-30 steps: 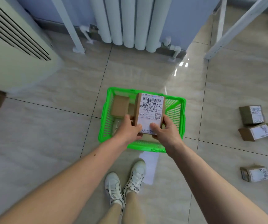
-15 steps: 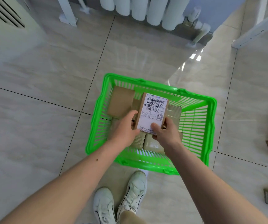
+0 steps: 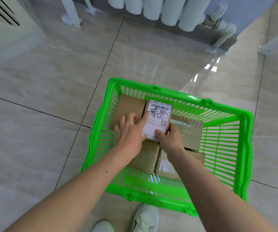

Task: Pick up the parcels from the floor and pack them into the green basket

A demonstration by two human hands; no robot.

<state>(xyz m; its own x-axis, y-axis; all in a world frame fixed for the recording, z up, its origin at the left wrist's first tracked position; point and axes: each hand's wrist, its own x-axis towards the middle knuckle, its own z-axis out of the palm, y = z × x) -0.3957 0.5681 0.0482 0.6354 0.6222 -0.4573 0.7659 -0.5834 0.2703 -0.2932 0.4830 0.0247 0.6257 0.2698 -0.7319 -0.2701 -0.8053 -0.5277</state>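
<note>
The green basket [image 3: 225, 131] stands on the tiled floor just ahead of my feet. Inside it lie several brown cardboard parcels: one at the back left [image 3: 128, 106], one at the right under clear tape [image 3: 188, 133], two at the front [image 3: 147, 158]. A labelled parcel [image 3: 158, 118] with a white shipping label rests on top of them in the middle. My left hand [image 3: 129, 131] lies along its left edge, index finger stretched over the label. My right hand [image 3: 170, 138] grips its near right corner, thumb on the label.
A white radiator [image 3: 160, 10] runs along the wall behind the basket, with a pipe and valve [image 3: 218, 25] at its right end. A white frame leg [image 3: 71, 15] stands at the back left, another [image 3: 275, 42] at the right. My white shoes [image 3: 143, 218] touch the basket's front.
The labelled parcel has gone down from above the basket onto the parcels inside it. My head has leaned closer and lower, so the floor parcels at the right have left the view.
</note>
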